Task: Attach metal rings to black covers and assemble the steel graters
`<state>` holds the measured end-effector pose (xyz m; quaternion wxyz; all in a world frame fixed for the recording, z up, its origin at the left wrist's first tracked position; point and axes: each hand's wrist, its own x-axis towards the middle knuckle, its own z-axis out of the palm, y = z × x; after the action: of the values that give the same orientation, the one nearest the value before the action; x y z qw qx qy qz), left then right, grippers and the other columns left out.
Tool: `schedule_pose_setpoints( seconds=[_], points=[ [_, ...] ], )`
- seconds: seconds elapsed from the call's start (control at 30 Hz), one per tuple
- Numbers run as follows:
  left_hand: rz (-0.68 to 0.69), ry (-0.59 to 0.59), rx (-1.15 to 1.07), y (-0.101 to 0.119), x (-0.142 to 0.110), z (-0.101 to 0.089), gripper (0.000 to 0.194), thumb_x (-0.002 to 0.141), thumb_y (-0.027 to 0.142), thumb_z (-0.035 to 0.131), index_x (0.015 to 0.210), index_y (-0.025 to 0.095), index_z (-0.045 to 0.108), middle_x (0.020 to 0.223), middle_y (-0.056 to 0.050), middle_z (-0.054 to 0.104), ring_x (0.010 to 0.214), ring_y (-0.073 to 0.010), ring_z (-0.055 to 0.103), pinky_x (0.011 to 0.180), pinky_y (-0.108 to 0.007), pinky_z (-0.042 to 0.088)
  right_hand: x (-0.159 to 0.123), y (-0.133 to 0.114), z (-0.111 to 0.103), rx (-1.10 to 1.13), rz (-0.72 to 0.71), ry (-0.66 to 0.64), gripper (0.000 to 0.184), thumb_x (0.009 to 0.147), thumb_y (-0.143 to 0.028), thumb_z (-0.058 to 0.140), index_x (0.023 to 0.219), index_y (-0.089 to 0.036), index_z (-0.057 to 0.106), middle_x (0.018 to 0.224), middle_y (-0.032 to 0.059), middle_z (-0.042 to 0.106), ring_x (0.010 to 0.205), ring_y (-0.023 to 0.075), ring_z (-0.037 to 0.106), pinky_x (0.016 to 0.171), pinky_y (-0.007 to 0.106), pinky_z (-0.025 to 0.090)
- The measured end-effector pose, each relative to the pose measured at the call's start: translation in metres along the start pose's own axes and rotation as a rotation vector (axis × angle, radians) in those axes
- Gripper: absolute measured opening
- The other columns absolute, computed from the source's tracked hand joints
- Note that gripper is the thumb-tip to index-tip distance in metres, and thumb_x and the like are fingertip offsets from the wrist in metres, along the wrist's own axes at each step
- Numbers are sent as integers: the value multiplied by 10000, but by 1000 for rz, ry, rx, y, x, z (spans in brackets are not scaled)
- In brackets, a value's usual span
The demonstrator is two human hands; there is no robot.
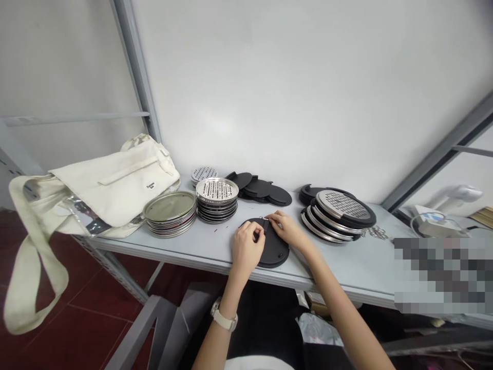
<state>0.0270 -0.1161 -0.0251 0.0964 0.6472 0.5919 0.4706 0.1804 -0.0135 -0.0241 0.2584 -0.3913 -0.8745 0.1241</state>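
Note:
A round black plate (275, 249) lies near the front edge of the grey shelf, with a small knob at its lower right. Over its left side my left hand (246, 246) is closed, thumb and forefinger pinched together; whatever they hold is too small to make out. My right hand (287, 230) reaches in from the right, its fingertips closed on a small silver metal piece (264, 218) at the plate's far edge. Just beyond are several overlapping black discs (260, 188).
To the left stand a stack of slotted metal grater discs (217, 190), a stack of plain metal discs (169, 208) and a cream bag (119, 180). Black holders with metal discs (344, 205) are piled at right, beside small metal loops (377, 233). A white wall rises behind.

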Motion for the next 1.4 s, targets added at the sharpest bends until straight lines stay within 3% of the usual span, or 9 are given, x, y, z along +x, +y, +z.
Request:
schedule_pose_setpoints(
  seconds=[0.53,1.4],
  points=[
    [-18,20,-23,-2,-2,0,107,840,132,528,790,207,585,804,1,598,727,-138,538,687,-260,394,-1,-1,2,-29,-13,4,296,923,-173,412,1039,-146,684,893,102,613,832,208,600,801,352,488],
    [0,13,-22,-2,-1,1,117,849,138,515,774,210,568,777,17,585,655,-126,486,686,-250,373,-2,-5,-1,46,-15,75,194,895,-156,452,919,-149,644,875,88,603,796,196,600,773,339,490]
  ],
)
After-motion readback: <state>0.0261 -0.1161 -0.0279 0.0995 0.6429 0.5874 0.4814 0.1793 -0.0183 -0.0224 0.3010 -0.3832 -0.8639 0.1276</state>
